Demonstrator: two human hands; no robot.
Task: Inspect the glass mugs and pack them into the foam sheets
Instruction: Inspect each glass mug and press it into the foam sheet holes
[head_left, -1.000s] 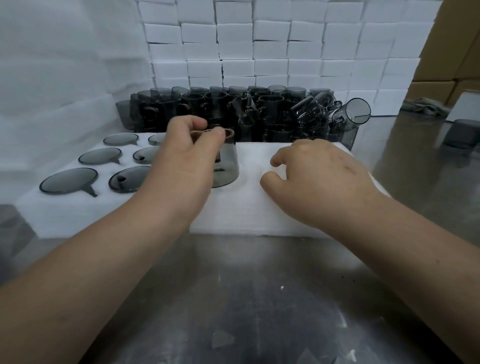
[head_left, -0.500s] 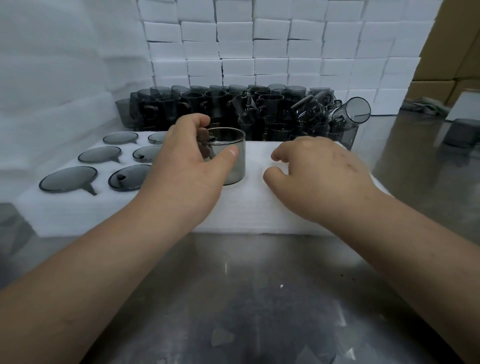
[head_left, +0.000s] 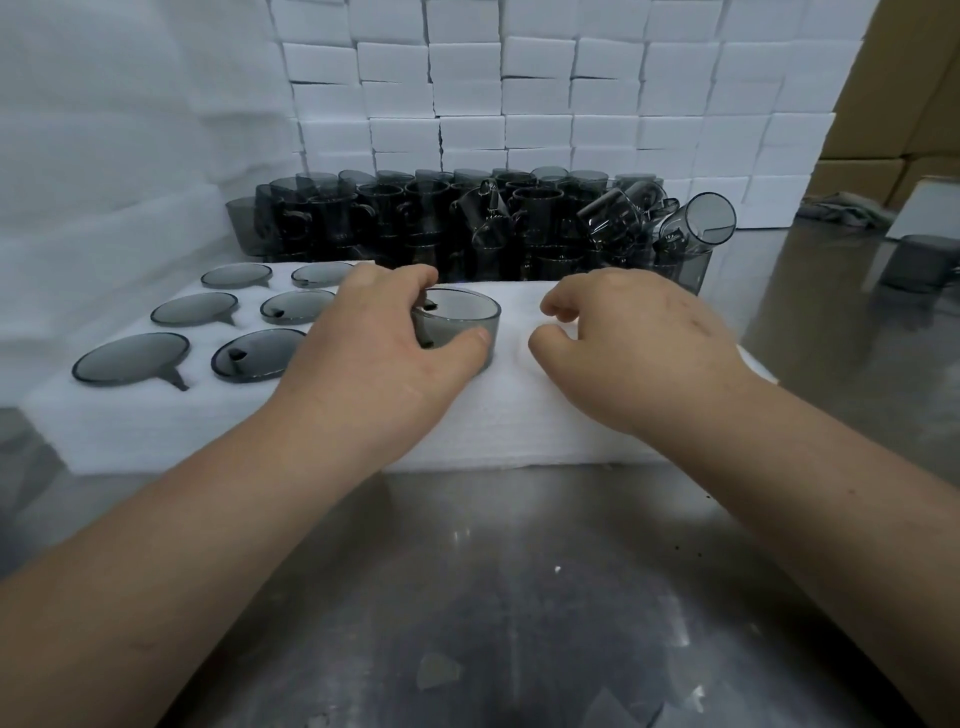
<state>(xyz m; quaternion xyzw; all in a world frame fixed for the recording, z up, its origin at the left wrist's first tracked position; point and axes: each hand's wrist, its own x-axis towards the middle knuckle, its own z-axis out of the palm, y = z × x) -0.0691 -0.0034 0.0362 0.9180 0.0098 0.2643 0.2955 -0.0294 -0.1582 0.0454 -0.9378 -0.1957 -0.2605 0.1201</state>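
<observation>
My left hand (head_left: 379, 353) grips a smoky grey glass mug (head_left: 460, 325) by its rim and side; the mug stands upright and partly sunk in the white foam sheet (head_left: 519, 421). My right hand (head_left: 634, 343) rests on the foam just right of the mug, fingers curled, holding nothing. Several mugs sit flush in the foam's holes at the left, among them one at the front (head_left: 130, 358) and one beside it (head_left: 254, 353). A dense pile of loose grey mugs (head_left: 467, 223) stands behind the foam.
Stacked white foam blocks (head_left: 519, 93) form a wall at the back, and white foam sheeting (head_left: 104, 130) rises at the left. The steel table (head_left: 493, 597) lies in front. Cardboard boxes (head_left: 904, 104) and one separate mug (head_left: 914, 260) are at the right.
The mug in my left hand has gone from tilted to upright and sunk lower into the foam. My right hand has barely moved.
</observation>
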